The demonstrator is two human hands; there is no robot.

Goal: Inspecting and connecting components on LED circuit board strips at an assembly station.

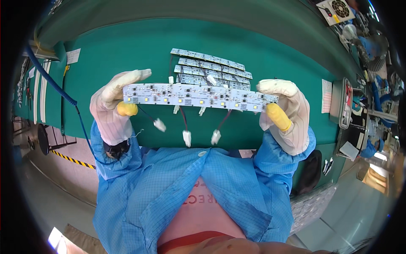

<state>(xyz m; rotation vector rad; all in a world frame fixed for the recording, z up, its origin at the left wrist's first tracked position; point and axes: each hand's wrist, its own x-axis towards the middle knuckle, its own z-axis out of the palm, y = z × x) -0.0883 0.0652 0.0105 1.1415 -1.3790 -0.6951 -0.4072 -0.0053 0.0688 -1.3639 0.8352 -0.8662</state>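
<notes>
- above the near half of the green counter (127,46), between both hands, hangs the long white circuit strip (198,96), its face with a row of yellowish square leds turned toward the wearer.
- the left hand (108,99), in a pale glove with a yellow cover on the thumb, is clamped on the strip's left end, thumb at the lower edge.
- the right hand (292,110), gloved the same way, is clamped on the right end, its yellow-covered thumb against the lower corner.
- below the strip, three white connectors (186,138) dangle on thin wires toward the counter's near edge.
- beyond it, around the middle of the counter, similar strips (207,59) lie in slanting rows; the held one partly hides the nearest.
- a small white plug (211,79) rests among those rows.
- near the counter's far left corner lies a white paper (73,56); by the right edge, a sheet with reddish marks (326,96), just beside a metal tray (343,103).
- around the left wrist sits a black band (117,149), with a blue cord (63,94) running to it past the counter's left side.
</notes>
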